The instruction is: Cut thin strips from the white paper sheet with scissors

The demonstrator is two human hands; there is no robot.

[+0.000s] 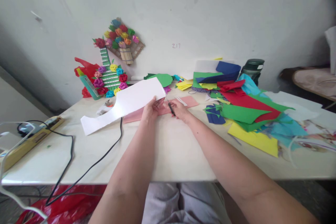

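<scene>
"Holding what, did you find, out past the middle of the desk (181,154)?"

"Item one, as I saw it over the remote feed: white card (139,92), one, raised over the pink sheet (193,101), its narrow curved end pointing toward the desk's left edge. The left hand (152,107) pinched its lower border near the right end, thumb on top."

"And the right hand (180,109)?"

"Item two: scissors (172,109), dark-handled, fingers closed about the handles, blades at the card's right end. Whether they were cutting, I could not tell."

"Remainder?"

"Far edge, left part: glue bottle (89,85), green, yellow-capped; flowered ornament (110,78). Far edge, right part: dark bottle (252,71). Right half: red sheet (243,99), yellow sheet (256,139), assorted scraps. Left edge: power strip (15,158), yellowish."
</scene>
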